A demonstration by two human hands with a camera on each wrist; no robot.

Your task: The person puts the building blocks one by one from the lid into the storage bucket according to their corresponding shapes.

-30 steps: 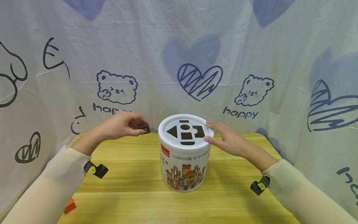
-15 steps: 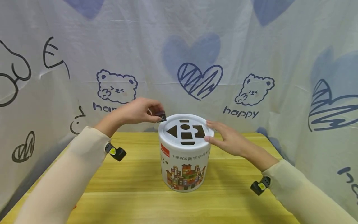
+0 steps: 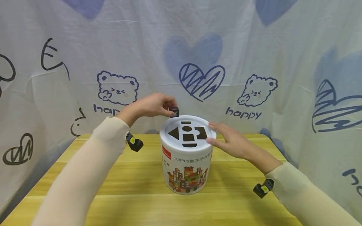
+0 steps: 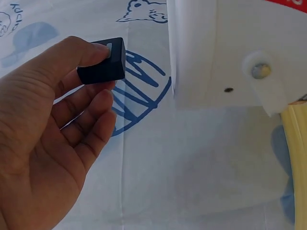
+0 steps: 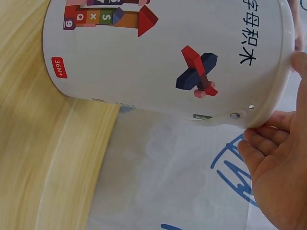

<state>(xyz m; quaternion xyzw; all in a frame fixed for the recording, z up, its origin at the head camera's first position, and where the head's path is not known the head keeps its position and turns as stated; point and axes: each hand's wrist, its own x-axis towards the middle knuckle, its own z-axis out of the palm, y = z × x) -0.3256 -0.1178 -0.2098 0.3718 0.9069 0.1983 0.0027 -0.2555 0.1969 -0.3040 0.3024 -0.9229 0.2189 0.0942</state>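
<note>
Between the thumb and fingers of my left hand (image 3: 154, 105) is a small dark block (image 3: 174, 112) with a light mark on one face. It hangs just above the back left rim of a white cylindrical bucket (image 3: 185, 160). The bucket stands upright, printed with toy-block pictures, and its lid (image 3: 176, 142) has a triangle, a circle, a rectangle and other cut-outs. My right hand (image 3: 234, 142) rests on the right rim, fingers extended and thumb touching the lid edge. In the right wrist view, the fingertips (image 5: 247, 136) touch the rim near a rivet.
The bucket stands on a yellow wood-grain table (image 3: 135, 182). Behind and on both sides hangs a pale curtain (image 3: 158, 47) with hearts and bears. A black wrist camera (image 3: 134, 142) sits on the left sleeve, another (image 3: 263, 188) on the right.
My left hand has moved right and up with the dark block, from beside the bucket to above its rim. The left sleeve now covers an orange block's spot. My right hand stays put.
</note>
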